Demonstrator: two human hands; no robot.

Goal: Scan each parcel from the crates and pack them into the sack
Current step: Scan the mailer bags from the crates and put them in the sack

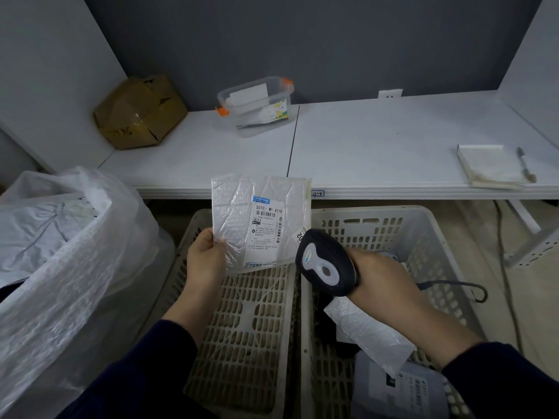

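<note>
My left hand [206, 257] pinches the lower left corner of a white bubble-mailer parcel [239, 201], held upright over the left crate [242, 322] with its shipping label facing me. My right hand [382, 278] grips a dark handheld scanner [326, 263], whose head sits just right of the parcel's label. The right crate [423, 237] holds a white padded parcel [369, 334] and a grey bagged parcel [402, 388]. A large white woven sack [66, 243] stands open at the left with pale parcels inside.
A white table [378, 146] runs behind the crates. On it sit a crumpled brown cardboard box [139, 113], a clear plastic tub with orange clips [257, 107], a notepad [490, 166] and a pen [524, 164]. The scanner's cable [462, 287] trails right.
</note>
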